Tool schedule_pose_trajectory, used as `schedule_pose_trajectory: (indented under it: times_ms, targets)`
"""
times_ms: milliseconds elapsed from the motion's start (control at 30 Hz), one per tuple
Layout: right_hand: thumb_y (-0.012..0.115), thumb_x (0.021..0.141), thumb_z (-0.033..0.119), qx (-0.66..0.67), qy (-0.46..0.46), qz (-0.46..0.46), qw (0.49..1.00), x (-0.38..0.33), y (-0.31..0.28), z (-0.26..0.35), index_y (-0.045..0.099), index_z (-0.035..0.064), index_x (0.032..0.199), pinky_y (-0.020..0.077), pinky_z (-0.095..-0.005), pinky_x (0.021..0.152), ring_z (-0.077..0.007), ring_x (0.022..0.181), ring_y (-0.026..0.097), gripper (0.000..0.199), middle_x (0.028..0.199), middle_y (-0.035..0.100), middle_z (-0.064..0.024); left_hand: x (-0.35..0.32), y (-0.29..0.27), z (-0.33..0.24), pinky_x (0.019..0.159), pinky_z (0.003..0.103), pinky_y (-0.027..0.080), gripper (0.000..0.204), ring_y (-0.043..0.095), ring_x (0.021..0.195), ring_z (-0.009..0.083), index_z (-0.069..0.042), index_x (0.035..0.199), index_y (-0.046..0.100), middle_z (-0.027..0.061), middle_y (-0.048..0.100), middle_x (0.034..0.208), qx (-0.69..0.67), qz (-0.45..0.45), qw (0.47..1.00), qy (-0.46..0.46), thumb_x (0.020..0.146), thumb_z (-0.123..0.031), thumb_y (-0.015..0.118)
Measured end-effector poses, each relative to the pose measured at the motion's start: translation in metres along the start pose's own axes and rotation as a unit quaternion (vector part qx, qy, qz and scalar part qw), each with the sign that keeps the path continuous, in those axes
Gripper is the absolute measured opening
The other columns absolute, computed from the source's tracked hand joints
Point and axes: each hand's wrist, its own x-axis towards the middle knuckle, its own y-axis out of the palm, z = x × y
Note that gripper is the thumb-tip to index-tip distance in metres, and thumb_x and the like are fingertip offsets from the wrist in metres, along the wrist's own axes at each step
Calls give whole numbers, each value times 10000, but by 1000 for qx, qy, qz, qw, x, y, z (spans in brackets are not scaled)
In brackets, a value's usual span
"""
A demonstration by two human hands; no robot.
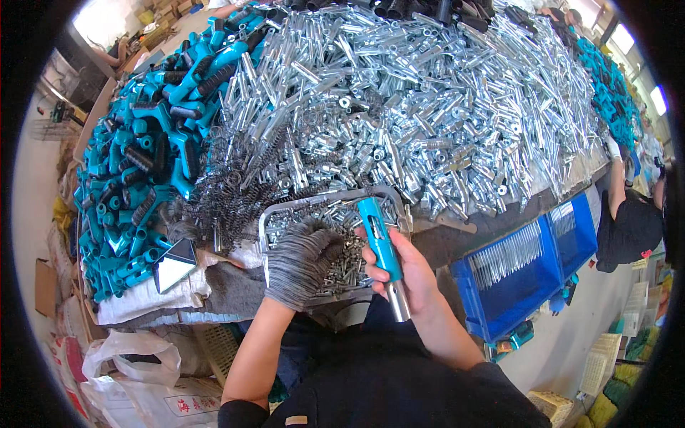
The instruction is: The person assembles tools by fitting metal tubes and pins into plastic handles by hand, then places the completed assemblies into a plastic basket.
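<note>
My bare right hand (419, 274) is wrapped round a teal tool body (378, 235) with a slot in its side and a shiny metal tube at its lower end. It is held tilted, above the right side of a metal-rimmed tray (328, 196). Small metal screws and fittings (349, 264) fill that tray. Over its left part is my left hand (303, 262) in a grey knitted glove, with the fingers curled together; whatever they may hold is hidden. Thin dark springs (242, 171) lie tangled just beyond the tray.
Teal and black handles (164, 135) are heaped at the left, shiny metal rods and tubes (428, 107) across the middle. A blue bin (506, 299) with rows of thin metal pins stands at the right, near another person (628, 221). White bags (143, 378) sit at lower left.
</note>
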Motion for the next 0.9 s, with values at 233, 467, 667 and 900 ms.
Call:
schedule_pose_trajectory:
  times_ms: [233,467,667,900]
  targets:
    - [282,1003,412,150,85,77,982,5,8,-14,270,150,1431,470,-224,414,-93,485,506,502,797,589,-82,-4,-1,-32,755,266,473,99,600,819,127,-27,896,684,45,655,881,-517,-32,830,-209,798,-25,686]
    - [226,1002,440,-10,24,70,997,4,26,-14,207,174,1455,395,-222,351,-107,402,452,526,710,584,-90,-8,0,-34,633,203,426,178,547,718,70,-68,956,640,-4,623,830,-631,7,724,-278,807,-139,705]
    - [232,991,475,120,35,188,974,4,29,-24,132,192,1474,367,-243,333,-120,358,413,568,690,572,-122,6,-19,-27,556,182,388,379,505,650,56,-86,1080,530,-26,571,817,-722,142,617,-281,787,-228,724]
    - [204,979,507,82,-14,167,982,5,34,-22,213,194,1457,354,-292,342,-141,360,423,572,666,543,-95,18,-23,-26,890,281,440,551,538,1006,125,-57,1285,457,34,578,1086,-671,158,688,-227,813,-204,699]
